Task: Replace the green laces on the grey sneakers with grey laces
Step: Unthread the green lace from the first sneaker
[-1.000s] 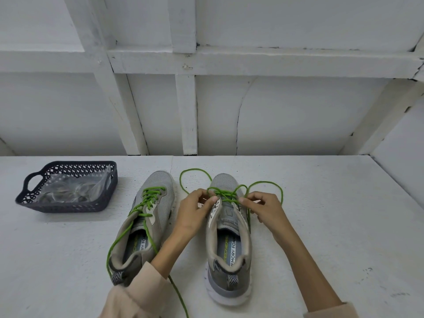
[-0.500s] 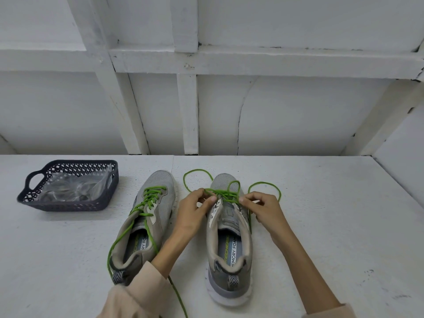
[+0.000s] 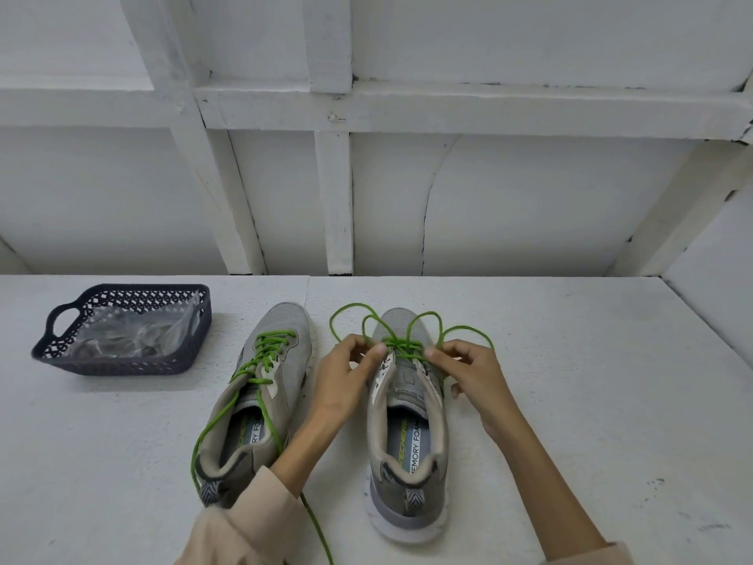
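Observation:
Two grey sneakers stand side by side on the white table, toes pointing away from me. The right sneaker [image 3: 407, 434] has its green lace [image 3: 401, 344] loosened into several loops over the toe. My left hand [image 3: 346, 377] pinches that lace at the shoe's left eyelets, and my right hand [image 3: 468, 373] pinches it at the right eyelets. The left sneaker [image 3: 260, 393] stays laced in green, with its loose green lace ends [image 3: 269, 418] trailing toward me past my left sleeve.
A dark perforated basket [image 3: 122, 362] holding a clear plastic bag [image 3: 122, 332] sits at the left of the table [image 3: 611, 401]. A white panelled wall rises right behind the table's far edge.
More green loops have been drawn out above the right sneaker's toe. Both hands stayed at the upper eyelets, shifting only slightly.

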`<state>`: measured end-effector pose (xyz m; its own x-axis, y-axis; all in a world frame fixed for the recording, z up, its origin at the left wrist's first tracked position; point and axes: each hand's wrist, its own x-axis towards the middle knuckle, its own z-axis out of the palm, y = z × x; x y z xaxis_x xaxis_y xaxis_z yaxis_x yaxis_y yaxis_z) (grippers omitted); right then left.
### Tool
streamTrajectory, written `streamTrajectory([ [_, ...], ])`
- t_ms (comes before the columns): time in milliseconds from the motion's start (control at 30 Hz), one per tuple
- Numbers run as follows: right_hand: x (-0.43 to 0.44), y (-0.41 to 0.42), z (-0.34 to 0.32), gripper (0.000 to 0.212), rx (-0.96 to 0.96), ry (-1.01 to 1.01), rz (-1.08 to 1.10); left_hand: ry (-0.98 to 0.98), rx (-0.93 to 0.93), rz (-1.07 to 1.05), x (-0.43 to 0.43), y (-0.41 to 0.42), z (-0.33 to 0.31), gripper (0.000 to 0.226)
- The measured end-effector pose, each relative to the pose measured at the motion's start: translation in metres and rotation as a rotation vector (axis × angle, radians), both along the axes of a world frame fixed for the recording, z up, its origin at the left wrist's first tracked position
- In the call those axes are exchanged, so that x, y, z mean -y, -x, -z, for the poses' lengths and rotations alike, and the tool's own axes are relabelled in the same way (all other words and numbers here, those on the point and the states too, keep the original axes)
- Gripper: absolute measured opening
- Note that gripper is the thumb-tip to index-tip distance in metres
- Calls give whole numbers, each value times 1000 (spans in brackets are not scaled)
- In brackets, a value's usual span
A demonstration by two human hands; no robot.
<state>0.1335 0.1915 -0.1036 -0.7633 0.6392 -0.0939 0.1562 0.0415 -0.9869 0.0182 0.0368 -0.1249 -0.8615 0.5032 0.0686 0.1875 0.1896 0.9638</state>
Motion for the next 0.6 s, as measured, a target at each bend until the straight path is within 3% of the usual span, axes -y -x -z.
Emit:
streamTrajectory([
  [133,3,2,-1,11,22,-23,-31,0,-40,2,-4,0,3,14],
  [267,-2,0,0,11,-50,25,103,-67,-27,-141,-2,-2,-5,14],
  [433,5,1,2,5,4,13,-5,24,11,16,-4,-3,2,10],
  [600,-3,0,3,8,-59,14,146,-85,12,-186,-1,-1,-3,14],
])
